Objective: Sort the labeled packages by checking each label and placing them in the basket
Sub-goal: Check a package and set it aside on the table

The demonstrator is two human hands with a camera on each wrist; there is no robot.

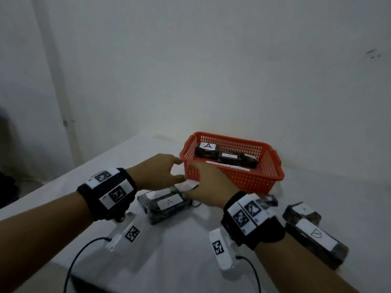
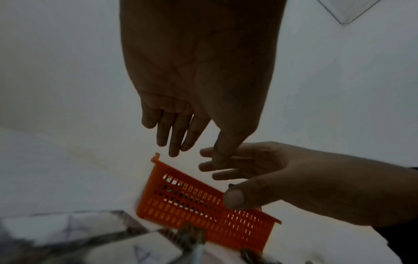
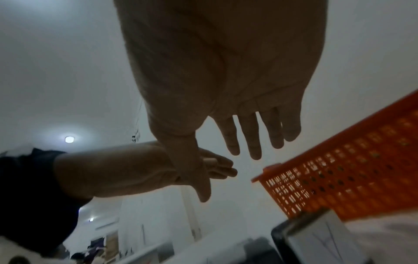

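My left grip (image 1: pixel 157 171) and right grip (image 1: pixel 208 183) hung spread and empty above the A packs (image 1: pixel 167 205), just beside the red mesh basket's (image 1: pixel 232 178) near-left corner. Two glossy dark A blocks (image 1: pixel 206 151) lay inside it. The B pack (image 1: pixel 315 240) sat near the white counter's (image 1: pixel 179 250) right edge.

The basket (image 1: pixel 232 176) near the far edge of the table (image 1: pixel 179 250) looked like orange-red moulded plastic, its walls a stiff perforated lattice with a smooth rim. The packages inside it (image 1: pixel 206 152) and the one near the table's middle (image 1: pixel 167 206) were wrapped in dark, glossy film that caught the light, each bearing a matt white paper label. The package by the right edge (image 1: pixel 315 240) had the same shiny wrap and paper label. The table wore a matt white cloth-like cover. The wall (image 1: pixel 211 60) looked matt white.
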